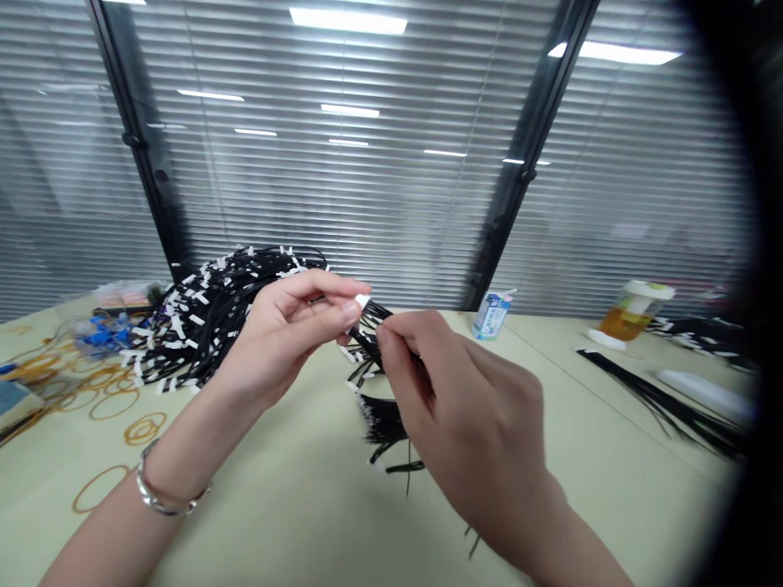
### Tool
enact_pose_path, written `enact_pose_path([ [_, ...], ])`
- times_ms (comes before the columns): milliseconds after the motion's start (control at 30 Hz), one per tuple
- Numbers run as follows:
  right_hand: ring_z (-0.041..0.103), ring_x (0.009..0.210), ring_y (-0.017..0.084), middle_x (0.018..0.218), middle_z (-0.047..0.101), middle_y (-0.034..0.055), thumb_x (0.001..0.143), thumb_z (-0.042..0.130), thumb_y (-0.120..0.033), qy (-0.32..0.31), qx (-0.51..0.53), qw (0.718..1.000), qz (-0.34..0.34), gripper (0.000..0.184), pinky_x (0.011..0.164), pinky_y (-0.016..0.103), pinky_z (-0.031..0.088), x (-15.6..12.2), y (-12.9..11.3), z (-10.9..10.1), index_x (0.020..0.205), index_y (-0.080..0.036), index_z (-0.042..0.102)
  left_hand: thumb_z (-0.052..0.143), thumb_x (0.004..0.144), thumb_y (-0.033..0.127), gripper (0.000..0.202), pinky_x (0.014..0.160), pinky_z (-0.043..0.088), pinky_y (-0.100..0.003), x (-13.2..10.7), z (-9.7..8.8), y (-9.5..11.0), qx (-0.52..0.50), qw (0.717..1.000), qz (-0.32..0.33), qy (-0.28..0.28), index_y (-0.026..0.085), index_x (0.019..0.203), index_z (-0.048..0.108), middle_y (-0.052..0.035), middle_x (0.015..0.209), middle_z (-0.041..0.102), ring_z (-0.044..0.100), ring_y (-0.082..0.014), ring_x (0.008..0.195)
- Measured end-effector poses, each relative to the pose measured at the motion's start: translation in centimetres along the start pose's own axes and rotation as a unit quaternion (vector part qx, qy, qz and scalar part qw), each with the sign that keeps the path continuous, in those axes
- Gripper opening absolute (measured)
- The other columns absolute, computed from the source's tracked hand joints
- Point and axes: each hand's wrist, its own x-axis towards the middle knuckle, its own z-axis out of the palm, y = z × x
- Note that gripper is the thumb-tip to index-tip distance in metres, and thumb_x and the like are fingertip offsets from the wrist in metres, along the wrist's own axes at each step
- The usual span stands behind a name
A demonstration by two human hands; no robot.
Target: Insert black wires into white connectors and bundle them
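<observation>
My left hand (pixel 285 330) is closed in a pinch on a small white tag (pixel 363 301) at a black cable. Just to its right, my right hand (pixel 471 399) is closed with thumb and forefinger together on the black cable (pixel 369 346); most of what lies inside that grip is hidden. Below and behind the hands is a bundle of black cables (pixel 385 417), several with pale ends, partly covered by my right hand. A large heap of black cables with white tags (pixel 211 306) lies behind my left hand.
Yellow rubber bands (pixel 145 428) and a blue item in clear plastic (pixel 103 333) lie at the left. A drink carton (pixel 491 315) stands at the back. To the right are a jar of amber liquid (pixel 633 314) and more black cables (pixel 648 391). Blinds line the glass wall behind.
</observation>
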Motion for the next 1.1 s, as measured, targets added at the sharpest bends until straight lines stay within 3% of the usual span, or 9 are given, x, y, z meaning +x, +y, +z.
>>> enact_pose_path([
  [333,0.035,0.046,0.004,0.053,0.043,-0.006,0.081,0.055,-0.004,0.012,-0.033,0.999,-0.023,0.009,0.045,0.021,0.028,0.0,0.0,0.2,0.077,-0.012,0.054,0.072,0.076,0.017,0.01,0.052,0.046,-0.01,-0.1,0.1,-0.1,0.003,1.0,-0.01,-0.013,0.024,0.083,0.075,-0.0007,0.082,0.067,0.058,-0.0058,0.064],
  [633,0.039,0.048,0.005,0.057,0.048,-0.0059,0.082,0.054,-0.005,0.019,-0.034,0.999,-0.032,0.01,0.047,0.022,0.028,-0.1,0.2,0.3,0.081,-0.015,0.051,0.074,0.073,0.018,0.009,0.051,0.047,-0.016,-0.1,0.3,0.0,0.032,0.999,0.007,0.011,0.021,0.081,0.074,-0.0012,0.074,0.064,0.057,-0.0083,0.061],
  [800,0.04,0.05,0.006,0.06,0.05,-0.0049,0.084,0.053,-0.007,0.007,-0.019,1.0,-0.017,0.01,0.048,0.023,0.028,-0.2,0.5,0.5,0.083,-0.016,0.05,0.074,0.072,0.021,0.009,0.053,0.047,-0.018,-0.3,0.8,-0.2,0.014,0.999,-0.012,0.028,0.022,0.081,0.074,-0.0019,0.078,0.066,0.056,-0.0083,0.06],
  [967,0.033,0.046,0.005,0.058,0.047,-0.0065,0.088,0.05,-0.013,-0.002,0.028,1.0,0.014,0.006,0.046,0.021,0.024,-0.1,0.9,1.2,0.084,-0.018,0.048,0.074,0.073,0.022,0.011,0.055,0.046,-0.016,-0.3,0.9,0.1,0.007,0.998,-0.039,0.058,0.021,0.083,0.073,-0.0003,0.069,0.062,0.055,-0.0084,0.062],
  [1100,0.039,0.05,0.005,0.064,0.053,-0.0054,0.09,0.051,-0.016,-0.009,0.039,0.999,0.022,0.004,0.049,0.021,0.026,0.1,0.9,1.1,0.086,-0.017,0.049,0.074,0.072,0.021,0.009,0.052,0.044,-0.013,-0.3,0.7,0.2,-0.029,0.994,-0.075,0.069,0.021,0.081,0.073,0.001,0.069,0.061,0.052,-0.0059,0.059],
])
